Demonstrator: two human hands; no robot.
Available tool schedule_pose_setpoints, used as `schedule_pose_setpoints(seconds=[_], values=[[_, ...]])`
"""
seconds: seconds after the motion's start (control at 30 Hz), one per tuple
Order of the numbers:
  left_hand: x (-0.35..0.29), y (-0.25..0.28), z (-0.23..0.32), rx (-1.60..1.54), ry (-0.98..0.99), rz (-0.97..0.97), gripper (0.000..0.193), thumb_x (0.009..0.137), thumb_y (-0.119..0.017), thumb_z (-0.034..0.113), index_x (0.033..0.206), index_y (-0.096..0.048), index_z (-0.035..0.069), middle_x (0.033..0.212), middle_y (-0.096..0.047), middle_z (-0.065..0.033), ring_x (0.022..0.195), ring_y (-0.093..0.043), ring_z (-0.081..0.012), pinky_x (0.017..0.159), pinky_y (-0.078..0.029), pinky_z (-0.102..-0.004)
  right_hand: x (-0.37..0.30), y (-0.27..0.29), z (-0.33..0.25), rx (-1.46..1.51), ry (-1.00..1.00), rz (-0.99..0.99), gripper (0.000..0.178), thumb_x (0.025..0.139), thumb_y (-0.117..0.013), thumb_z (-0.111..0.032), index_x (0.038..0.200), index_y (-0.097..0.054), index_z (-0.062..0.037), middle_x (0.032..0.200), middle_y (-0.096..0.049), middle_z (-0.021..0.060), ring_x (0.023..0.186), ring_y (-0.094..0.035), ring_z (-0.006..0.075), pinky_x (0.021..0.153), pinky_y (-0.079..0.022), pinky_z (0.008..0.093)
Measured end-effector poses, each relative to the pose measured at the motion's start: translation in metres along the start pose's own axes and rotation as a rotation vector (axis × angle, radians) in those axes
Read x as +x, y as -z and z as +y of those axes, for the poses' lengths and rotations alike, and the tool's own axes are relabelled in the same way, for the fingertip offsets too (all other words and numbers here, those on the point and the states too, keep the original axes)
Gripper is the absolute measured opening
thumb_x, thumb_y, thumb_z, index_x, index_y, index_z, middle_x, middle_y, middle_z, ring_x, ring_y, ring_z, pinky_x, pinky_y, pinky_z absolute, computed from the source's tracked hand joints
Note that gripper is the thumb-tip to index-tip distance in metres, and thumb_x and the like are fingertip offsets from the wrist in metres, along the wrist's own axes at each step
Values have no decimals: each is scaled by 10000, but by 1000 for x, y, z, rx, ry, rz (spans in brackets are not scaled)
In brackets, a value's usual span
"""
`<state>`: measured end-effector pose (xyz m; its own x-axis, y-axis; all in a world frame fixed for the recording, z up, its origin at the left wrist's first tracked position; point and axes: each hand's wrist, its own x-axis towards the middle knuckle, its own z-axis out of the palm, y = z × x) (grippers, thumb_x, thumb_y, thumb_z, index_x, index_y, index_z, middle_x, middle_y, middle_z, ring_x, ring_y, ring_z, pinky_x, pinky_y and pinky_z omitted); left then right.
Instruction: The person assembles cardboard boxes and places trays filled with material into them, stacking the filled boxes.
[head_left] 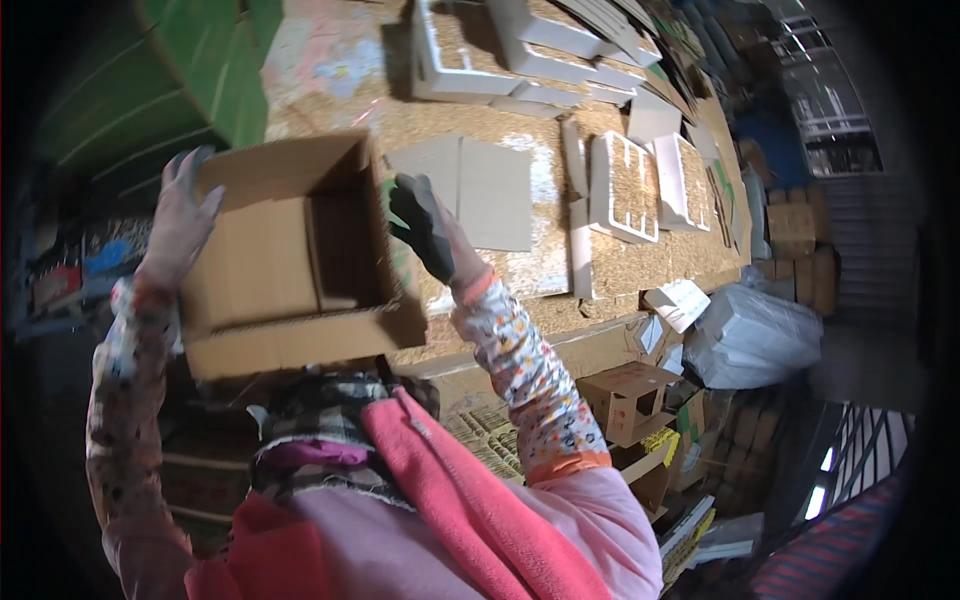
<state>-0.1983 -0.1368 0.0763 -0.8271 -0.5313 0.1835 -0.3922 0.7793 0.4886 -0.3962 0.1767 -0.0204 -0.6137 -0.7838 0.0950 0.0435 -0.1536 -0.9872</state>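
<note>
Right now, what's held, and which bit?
A cardboard box: the left hand grips its left edge. The open right hand is beside its right wall; contact unclear.

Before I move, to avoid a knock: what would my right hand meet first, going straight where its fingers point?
Likely the open cardboard box, near its far right corner; depth is unclear.

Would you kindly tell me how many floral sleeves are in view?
2. The left floral sleeve leads to the left hand at the left side of the open cardboard box; the right floral sleeve leads to the right hand by its right side. None seems hidden.
</note>
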Motion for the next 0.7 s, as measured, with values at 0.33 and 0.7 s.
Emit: schedule_pose_setpoints(seconds=[0.33, 0.7], values=[[-16, -9, -14, 184, 92, -21, 538, 765, -554, 30, 1286, -425, 10, 1290, -408, -222, 1185, -417, -388, 1026, -334, -400, -62, 366, 0, -39, -60, 1389, 886, 835, -542, -579, 1348, -303, 103, 1243, -489, 256, 1106, -523, 341, 932, -434, 427], [-15, -3, 20, -138, 161, 5, 504, 758, -553, 20, 1257, -487, -8, 1249, -477, -174, 1190, -440, -306, 1040, -302, -342, -52, 241, -42, 634, -89, 1333, 655, 841, -593, -480, 1286, -439, -25, 1135, -551, 171, 987, -561, 320, 862, -471, 449]])
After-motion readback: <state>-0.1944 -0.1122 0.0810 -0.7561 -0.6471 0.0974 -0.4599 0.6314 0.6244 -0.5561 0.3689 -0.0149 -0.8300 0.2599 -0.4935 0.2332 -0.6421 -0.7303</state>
